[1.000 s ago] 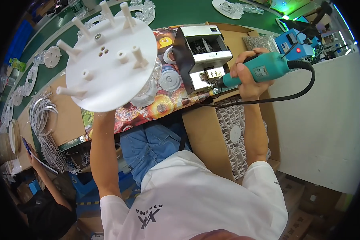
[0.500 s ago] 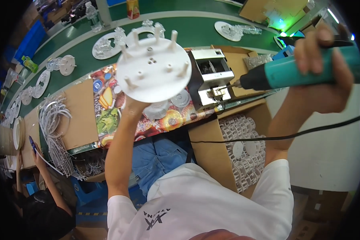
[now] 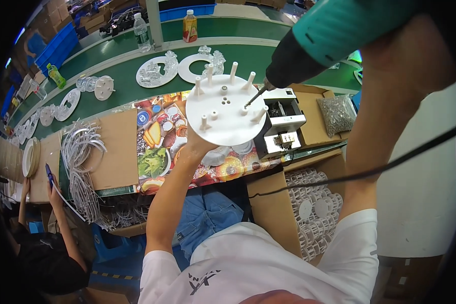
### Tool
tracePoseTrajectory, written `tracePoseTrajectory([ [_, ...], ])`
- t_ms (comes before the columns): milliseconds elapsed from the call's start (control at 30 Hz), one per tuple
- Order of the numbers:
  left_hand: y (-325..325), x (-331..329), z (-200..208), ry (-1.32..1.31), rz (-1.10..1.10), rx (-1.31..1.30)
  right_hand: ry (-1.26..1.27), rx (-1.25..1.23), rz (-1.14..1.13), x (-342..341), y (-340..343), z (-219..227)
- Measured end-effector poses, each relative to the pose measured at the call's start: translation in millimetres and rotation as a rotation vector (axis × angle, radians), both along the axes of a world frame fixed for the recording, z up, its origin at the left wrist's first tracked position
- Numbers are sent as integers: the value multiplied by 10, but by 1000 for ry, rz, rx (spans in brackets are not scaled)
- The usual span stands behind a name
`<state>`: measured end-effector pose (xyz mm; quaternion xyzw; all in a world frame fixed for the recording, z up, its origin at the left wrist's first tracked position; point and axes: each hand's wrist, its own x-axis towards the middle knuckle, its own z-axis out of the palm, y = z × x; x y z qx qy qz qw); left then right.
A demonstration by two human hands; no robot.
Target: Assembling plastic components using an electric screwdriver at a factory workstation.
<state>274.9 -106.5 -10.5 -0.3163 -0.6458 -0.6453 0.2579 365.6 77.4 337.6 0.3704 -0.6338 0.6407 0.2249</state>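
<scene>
My left hand point(image 3: 199, 145) holds a white round plastic plate point(image 3: 223, 126) from beneath, its fingers mostly hidden by the plate. Tall pegs rise around the rim, and shorter posts and small holes dot the face. My right hand point(image 3: 407, 58), partly lost at the dark upper right edge, grips a teal electric screwdriver point(image 3: 339, 35) with a black nose. Its thin bit slants down to a short post on the plate's right side. Just behind and right of the plate stands a black and silver screw feeder point(image 3: 287, 120).
A bag of screws point(image 3: 336, 115) lies in a cardboard tray beside the feeder. Below, an open carton point(image 3: 271, 213) contains several white frames. Clear parts on white rings point(image 3: 190, 76) rest on the green bench. A co-worker's hand point(image 3: 55, 195) holds a tool at left; a black cable point(image 3: 390, 163) crosses my right arm.
The screwdriver has swung from the screw feeder leftward and up, and its bit has come to a post on the plate. The plate appears lower and farther right, with the view shifted.
</scene>
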Motion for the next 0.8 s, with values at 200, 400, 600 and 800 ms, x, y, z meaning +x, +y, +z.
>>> tracePoseTrajectory([
  [200,166,63,141,-507,-363,401,72,20,-96,-78,-466,-13],
  [400,257,13,138,-576,-434,438,139,18,-226,-95,-604,-17],
  [600,216,-33,52,-566,-414,386,210,-105,-319,-53,-882,-130],
  [800,273,-34,42,-552,-421,350,293,-108,-281,-47,-821,-53],
])
